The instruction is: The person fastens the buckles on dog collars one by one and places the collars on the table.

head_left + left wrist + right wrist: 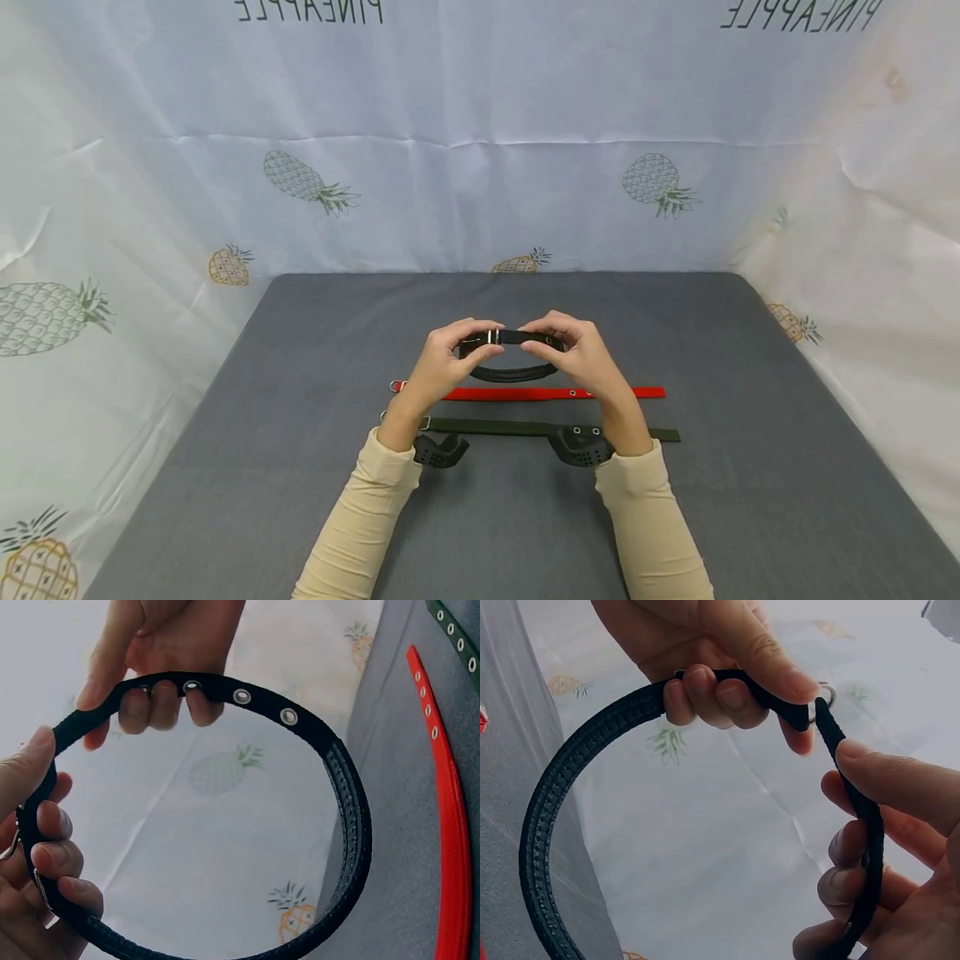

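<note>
A black dog collar, bent round into a loop, is held up above the table between both hands. My left hand pinches its buckle end, thumb on one face and fingers curled behind. Opposite it, my right hand grips the strap end, which has metal eyelets. In the right wrist view the strap's tip meets the metal buckle between the two hands. Stitched padding lines the loop's inner side. Below the hands a red collar lies straight on the table.
A dark green collar lies parallel to the red one, nearer the body. Black wrist mounts hang under both forearms. The grey tabletop is backed by a white pineapple-print cloth that also covers both sides.
</note>
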Demonstrator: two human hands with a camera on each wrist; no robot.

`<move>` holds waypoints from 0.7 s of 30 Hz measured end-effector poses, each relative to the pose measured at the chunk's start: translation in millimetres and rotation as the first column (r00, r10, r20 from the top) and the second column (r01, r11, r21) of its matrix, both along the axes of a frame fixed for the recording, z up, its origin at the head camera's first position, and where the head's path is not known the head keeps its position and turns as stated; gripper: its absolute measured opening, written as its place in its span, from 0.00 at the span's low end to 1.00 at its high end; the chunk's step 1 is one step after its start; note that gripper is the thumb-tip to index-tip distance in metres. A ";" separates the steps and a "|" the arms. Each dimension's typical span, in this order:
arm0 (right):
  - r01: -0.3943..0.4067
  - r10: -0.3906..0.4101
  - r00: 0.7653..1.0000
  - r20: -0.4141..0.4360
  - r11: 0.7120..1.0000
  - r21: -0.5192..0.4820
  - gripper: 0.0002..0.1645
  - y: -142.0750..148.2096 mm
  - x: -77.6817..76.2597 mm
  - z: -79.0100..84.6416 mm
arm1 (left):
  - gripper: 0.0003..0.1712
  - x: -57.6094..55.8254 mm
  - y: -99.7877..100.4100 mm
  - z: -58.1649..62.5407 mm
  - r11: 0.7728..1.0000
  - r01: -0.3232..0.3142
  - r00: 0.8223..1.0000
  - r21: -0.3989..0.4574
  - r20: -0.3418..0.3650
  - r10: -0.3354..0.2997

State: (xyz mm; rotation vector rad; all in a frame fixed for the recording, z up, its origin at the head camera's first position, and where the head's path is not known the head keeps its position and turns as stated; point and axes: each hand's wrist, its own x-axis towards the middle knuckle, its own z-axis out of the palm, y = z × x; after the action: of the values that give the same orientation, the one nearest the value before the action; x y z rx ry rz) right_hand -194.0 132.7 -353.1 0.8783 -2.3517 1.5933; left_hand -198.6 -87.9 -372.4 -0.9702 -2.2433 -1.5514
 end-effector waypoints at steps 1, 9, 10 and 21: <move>-0.004 0.004 1.000 0.000 1.000 0.004 0.11 -0.3 0.1 -0.3 | 0.15 0.4 0.2 0.3 1.000 0.004 1.000 -0.002 -0.005 -0.005; -0.022 0.020 0.999 0.038 0.999 0.039 0.12 -2.5 1.2 1.0 | 0.13 0.6 3.6 -0.3 0.999 0.028 0.999 -0.039 -0.020 -0.029; -0.025 0.023 0.999 0.047 0.999 0.042 0.12 -2.7 1.2 1.1 | 0.13 0.8 4.2 -0.2 0.999 0.028 0.999 -0.045 -0.018 -0.029; -0.051 0.047 0.994 0.095 0.998 0.030 0.13 -13.5 0.1 -3.5 | 0.13 4.6 8.1 0.6 0.994 -0.014 1.000 -0.111 0.026 0.017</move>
State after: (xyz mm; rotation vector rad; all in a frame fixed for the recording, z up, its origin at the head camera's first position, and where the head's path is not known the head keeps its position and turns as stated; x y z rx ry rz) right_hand -193.9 119.3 -356.6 0.8925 -2.4444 1.6552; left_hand -194.0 -79.9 -371.8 -0.9634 -2.3720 -1.4558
